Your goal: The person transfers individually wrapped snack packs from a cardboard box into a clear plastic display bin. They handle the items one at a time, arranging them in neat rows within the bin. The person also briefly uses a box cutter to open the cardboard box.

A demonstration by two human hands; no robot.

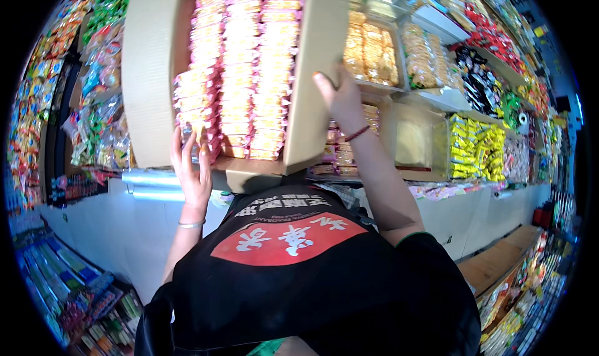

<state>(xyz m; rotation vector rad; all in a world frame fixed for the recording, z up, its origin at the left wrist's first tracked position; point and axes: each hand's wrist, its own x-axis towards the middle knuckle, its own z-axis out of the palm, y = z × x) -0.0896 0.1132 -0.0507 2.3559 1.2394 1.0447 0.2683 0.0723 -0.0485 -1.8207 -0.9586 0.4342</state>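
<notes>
An open cardboard box (309,89) stands before me, its flaps folded outward. Inside are rows of small snack packets (238,70) in pink and orange wrappers. The front end of the left row is where my left hand (193,169) rests, fingers pointing up over the packets; whether it grips one is hard to tell. My right hand (344,94), slightly blurred, is at the right flap with thumb and fingers spread. It seems to touch the cardboard, but no grip on it is plain. Below the right wrist, more pink packets (346,157) lie in a bin, partly hidden by my arm.
To the right are a bin with a pale bottom (414,141), yellow packets (475,148) and orange-gold packets (369,52). Bagged sweets (100,70) fill the left side. A white counter front (112,229) runs below, and a wooden ledge (500,253) lies at the lower right.
</notes>
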